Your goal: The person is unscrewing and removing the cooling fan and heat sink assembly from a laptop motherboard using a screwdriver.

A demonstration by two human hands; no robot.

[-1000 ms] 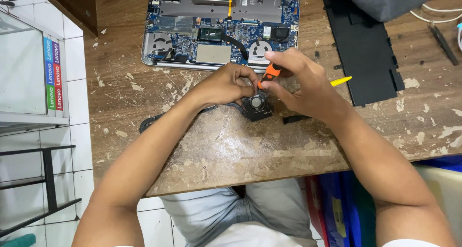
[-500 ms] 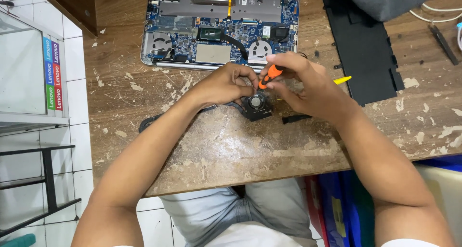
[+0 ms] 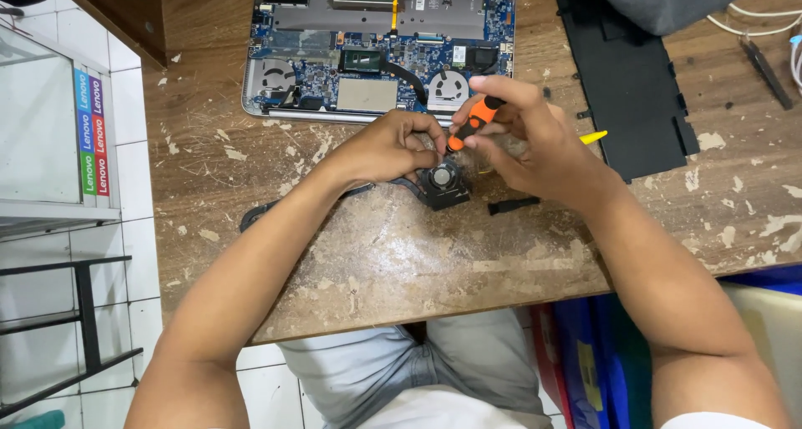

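A small black cooling fan (image 3: 443,182) with a dark heat pipe trailing left lies on the worn wooden table (image 3: 401,262). My left hand (image 3: 388,149) pinches the fan's upper left edge and steadies it. My right hand (image 3: 526,137) grips an orange-handled screwdriver (image 3: 472,121), tip angled down onto the fan's top edge. The fingers hide the screwdriver's tip and part of the fan.
An opened laptop base (image 3: 380,49) with blue circuit board lies at the table's far edge. A black flat battery panel (image 3: 626,78) lies to the right, with a yellow tool tip (image 3: 593,137) beside it and a small black strip (image 3: 514,205) near the fan. Cables and pliers sit far right.
My right hand has tilted the screwdriver slightly while staying on the fan. The left hand and fan have barely moved.
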